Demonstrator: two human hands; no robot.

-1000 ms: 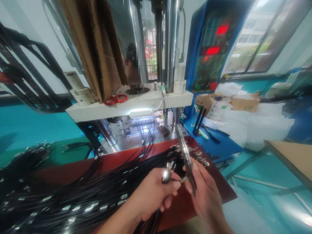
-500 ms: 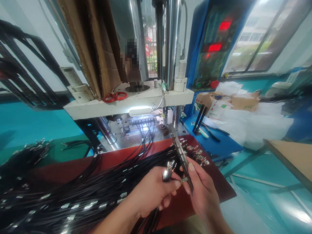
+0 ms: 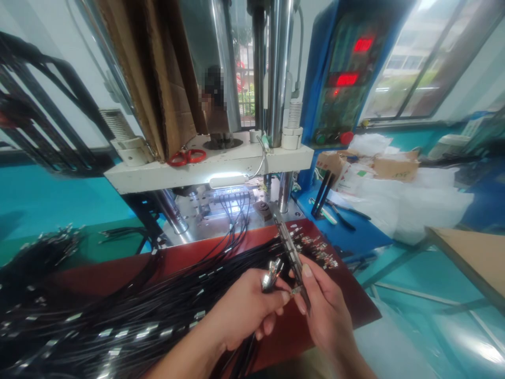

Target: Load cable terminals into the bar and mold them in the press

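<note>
My left hand (image 3: 252,302) is closed on several black cables, whose metal connector ends (image 3: 272,273) stick up above its fingers. Between its thumb and forefinger, one small connector (image 3: 296,290) meets the side of a slotted metal bar (image 3: 290,245). My right hand (image 3: 325,300) grips the lower end of this long dark bar, thumb on top, and the bar tilts up and to the left. Below and left of my hands, a large bundle of black cables (image 3: 138,310) with shiny ends covers the red-brown table (image 3: 343,295).
Behind the table stands a press with a white plate (image 3: 236,155), carrying red-handled scissors (image 3: 187,157). Cables run from its lit mould (image 3: 231,197). Pliers (image 3: 343,213) lie on a blue shelf at right, beside white bags (image 3: 426,202). More cables (image 3: 43,255) lie on a green surface.
Both hands and the bar have shifted very slightly left. The grips look the same, and the small connector stays against the bar.
</note>
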